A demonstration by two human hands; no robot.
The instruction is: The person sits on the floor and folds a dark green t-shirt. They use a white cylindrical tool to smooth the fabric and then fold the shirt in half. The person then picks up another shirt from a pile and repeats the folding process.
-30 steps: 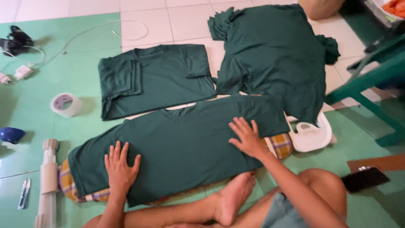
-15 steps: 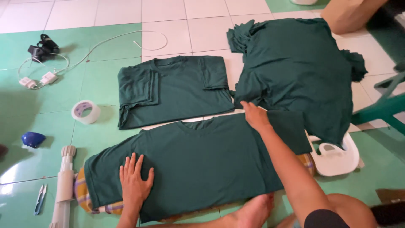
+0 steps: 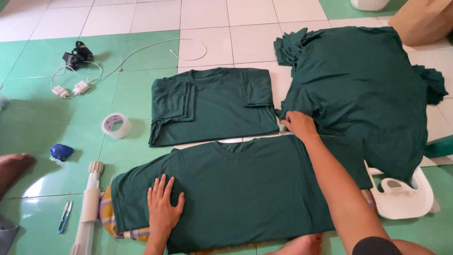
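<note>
A dark green T-shirt (image 3: 245,189) lies spread flat on a padded board with a yellow checked edge (image 3: 109,222). My left hand (image 3: 163,208) presses flat on its lower left part, fingers apart. My right hand (image 3: 298,125) reaches to the far right shoulder of that shirt, where it meets the edge of a pile of unfolded green shirts (image 3: 363,89); its fingers curl at the cloth, and I cannot see whether they grip it. A stack of folded green shirts (image 3: 212,104) lies just beyond.
A roll of tape (image 3: 116,125), a blue object (image 3: 61,151), small snips (image 3: 65,216) and a white tube (image 3: 88,208) lie at the left. Chargers with cables (image 3: 71,88) sit far left. A white plastic piece (image 3: 406,198) is at right, my foot (image 3: 297,245) at the bottom.
My right hand moved from the middle of the spread shirt up to its far right shoulder beside the pile. The left hand stayed pressed on the shirt. The view shifted closer.
</note>
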